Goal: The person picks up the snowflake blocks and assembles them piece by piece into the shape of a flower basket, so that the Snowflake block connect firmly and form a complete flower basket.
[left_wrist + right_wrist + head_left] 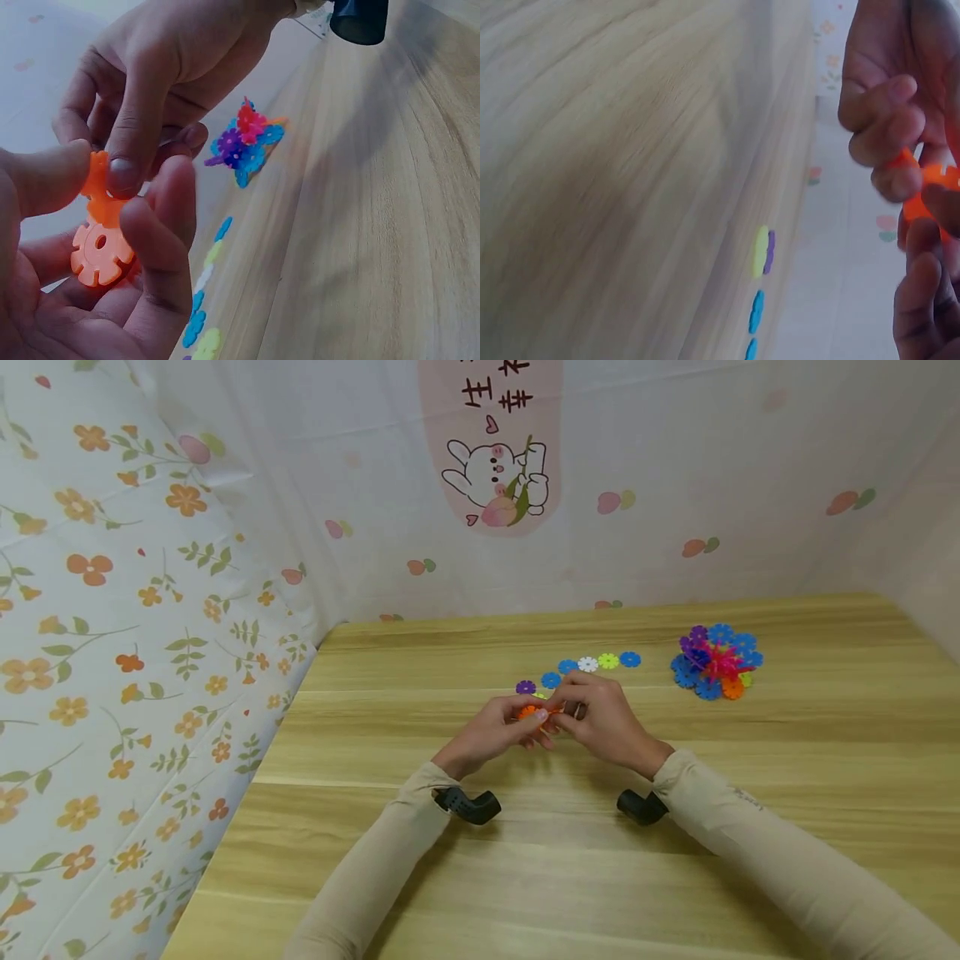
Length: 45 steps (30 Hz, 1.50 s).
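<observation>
Above the table, my left hand (487, 733) holds several orange notched plastic discs (91, 262), snowflake-shaped interlocking pieces joined at angles. Its thumb and fingers curl round them. From the other side, my right hand (606, 718) pinches the upper orange piece (105, 212) between thumb and fingers. Both hands meet at the joined pieces, and fingers hide part of them in every view. Just beyond the hands lies a row of loose discs: a purple disc (526, 687), blue ones, a white disc (587, 664) and yellow-green ones.
A built cluster of blue, purple, pink, orange and yellow-green discs (723, 660) stands at the back right of the wooden table (420, 693). Behind the table hangs a printed white cloth (360, 468), and a floral cloth (150, 635) hangs on the left.
</observation>
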Available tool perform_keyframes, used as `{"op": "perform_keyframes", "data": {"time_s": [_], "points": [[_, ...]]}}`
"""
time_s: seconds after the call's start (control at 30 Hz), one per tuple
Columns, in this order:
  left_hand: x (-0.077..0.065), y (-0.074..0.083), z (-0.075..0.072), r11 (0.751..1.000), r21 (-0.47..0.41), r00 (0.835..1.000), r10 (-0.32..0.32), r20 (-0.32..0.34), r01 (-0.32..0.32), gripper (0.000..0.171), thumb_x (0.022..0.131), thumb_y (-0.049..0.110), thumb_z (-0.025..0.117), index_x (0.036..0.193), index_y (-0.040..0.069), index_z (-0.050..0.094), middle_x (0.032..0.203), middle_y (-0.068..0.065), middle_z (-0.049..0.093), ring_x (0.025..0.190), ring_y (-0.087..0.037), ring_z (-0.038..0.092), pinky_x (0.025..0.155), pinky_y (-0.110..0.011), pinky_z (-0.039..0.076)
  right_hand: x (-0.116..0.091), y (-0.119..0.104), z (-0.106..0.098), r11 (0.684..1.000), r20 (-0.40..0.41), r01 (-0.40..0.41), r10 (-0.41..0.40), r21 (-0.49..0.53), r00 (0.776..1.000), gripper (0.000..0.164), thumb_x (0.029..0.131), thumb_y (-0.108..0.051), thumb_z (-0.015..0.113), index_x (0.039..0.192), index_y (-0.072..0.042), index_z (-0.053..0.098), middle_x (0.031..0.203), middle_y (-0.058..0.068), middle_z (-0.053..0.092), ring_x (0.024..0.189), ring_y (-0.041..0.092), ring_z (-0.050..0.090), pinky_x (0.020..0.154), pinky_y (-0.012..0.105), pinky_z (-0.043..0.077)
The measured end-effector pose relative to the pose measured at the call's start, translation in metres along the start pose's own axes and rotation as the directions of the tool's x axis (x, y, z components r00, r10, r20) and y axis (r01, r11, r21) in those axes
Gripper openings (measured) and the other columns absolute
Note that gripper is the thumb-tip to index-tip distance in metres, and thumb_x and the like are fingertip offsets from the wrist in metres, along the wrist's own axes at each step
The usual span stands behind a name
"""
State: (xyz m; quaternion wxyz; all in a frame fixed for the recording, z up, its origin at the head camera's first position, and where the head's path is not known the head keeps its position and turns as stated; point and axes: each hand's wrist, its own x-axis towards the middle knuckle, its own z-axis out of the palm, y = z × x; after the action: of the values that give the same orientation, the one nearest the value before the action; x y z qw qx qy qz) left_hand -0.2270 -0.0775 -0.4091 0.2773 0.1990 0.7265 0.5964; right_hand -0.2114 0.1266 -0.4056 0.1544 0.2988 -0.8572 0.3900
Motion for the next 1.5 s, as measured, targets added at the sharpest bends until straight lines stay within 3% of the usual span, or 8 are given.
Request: {"op": "perform_keyframes", "data": {"time_s": [0.2,0.33,0.53,0.7,0.83,1.07,1.3,1.5], "points": [[0.000,-0.001,-0.001,1.000,0.027,1.000,0.011,-0.022,-0.010,0.034,0.106,0.018,0.050,0.135,0.002,0.058,0.116,-0.035,0.064,0.095,-0.038,0.067,0.077,-0.030,0.053,0.005,0.015,-0.018,0.999,0.144,-0.041,0.044,-0.024,0.989,0.014,0.083,-0.005,0.080,0.096,-0.011,0.076,0.090,0.004,0.069,0.065,0.007,0.061,0.059,0.020,0.052],[-0.003,0.001,-0.003,1.000,0.018,1.000,-0.002,-0.026,0.002,0.038,0.106,0.019,0.051,0.139,0.001,0.054,0.119,-0.033,0.063,0.098,-0.047,0.059,0.078,-0.029,0.053,0.019,0.037,-0.036,0.971,0.220,-0.211,0.231,-0.110,0.948,0.013,0.091,-0.006,0.071,0.104,-0.005,0.074,0.098,0.014,0.071,0.071,0.020,0.067,0.062,0.032,0.055],[-0.005,-0.002,-0.004,1.000,0.011,1.000,-0.013,-0.026,0.013,0.039,0.106,0.018,0.051,0.140,0.000,0.052,0.121,-0.033,0.062,0.098,-0.050,0.055,0.075,-0.026,0.051,0.040,0.072,-0.052,0.836,0.264,-0.387,0.503,-0.388,0.823,0.036,0.090,-0.001,0.060,0.124,0.009,0.063,0.126,0.034,0.061,0.108,0.047,0.061,0.088,0.058,0.054],[-0.004,-0.003,-0.004,1.000,0.005,0.999,-0.026,-0.018,0.027,0.040,0.106,0.018,0.050,0.142,0.000,0.050,0.124,-0.032,0.061,0.102,-0.048,0.059,0.077,-0.026,0.052,0.042,0.093,-0.046,0.736,0.256,-0.402,0.603,-0.545,0.756,0.022,0.085,-0.001,0.061,0.103,0.009,0.067,0.108,0.032,0.063,0.088,0.040,0.062,0.066,0.049,0.055],[-0.003,-0.004,-0.002,1.000,0.019,1.000,-0.025,-0.003,0.025,0.039,0.106,0.017,0.050,0.141,0.000,0.050,0.124,-0.032,0.062,0.102,-0.040,0.065,0.080,-0.028,0.053,0.039,0.100,-0.040,0.712,0.206,-0.399,0.601,-0.578,0.772,0.013,0.086,0.003,0.055,0.079,0.003,0.065,0.083,0.023,0.067,0.066,0.024,0.053,0.051,0.037,0.045],[-0.001,-0.003,-0.001,0.999,0.048,1.000,-0.009,0.014,0.008,0.038,0.106,0.015,0.049,0.141,0.000,0.050,0.124,-0.030,0.063,0.104,-0.036,0.068,0.082,-0.030,0.053,0.037,0.101,-0.040,0.704,0.129,-0.362,0.540,-0.611,0.832,0.014,0.085,0.004,0.054,0.078,0.005,0.066,0.077,0.024,0.069,0.059,0.024,0.058,0.046,0.040,0.049],[0.000,-0.002,0.000,0.996,0.076,0.999,0.041,0.003,-0.041,0.037,0.105,0.009,0.050,0.140,0.000,0.050,0.121,-0.031,0.064,0.105,-0.045,0.065,0.076,-0.030,0.051,0.041,0.093,-0.047,0.692,0.132,-0.411,0.587,-0.594,0.799,0.008,0.084,0.000,0.059,0.078,0.003,0.064,0.076,0.020,0.065,0.061,0.024,0.053,0.047,0.040,0.048],[0.001,-0.001,0.002,0.993,0.103,0.998,0.056,-0.013,-0.054,0.037,0.103,0.004,0.052,0.140,0.003,0.050,0.109,-0.031,0.063,0.096,-0.048,0.061,0.074,-0.032,0.051,0.033,0.084,-0.049,0.776,0.204,-0.355,0.517,-0.521,0.831,0.015,0.082,0.006,0.058,0.076,0.002,0.072,0.080,0.018,0.071,0.068,0.026,0.058,0.059,0.040,0.053]]}}
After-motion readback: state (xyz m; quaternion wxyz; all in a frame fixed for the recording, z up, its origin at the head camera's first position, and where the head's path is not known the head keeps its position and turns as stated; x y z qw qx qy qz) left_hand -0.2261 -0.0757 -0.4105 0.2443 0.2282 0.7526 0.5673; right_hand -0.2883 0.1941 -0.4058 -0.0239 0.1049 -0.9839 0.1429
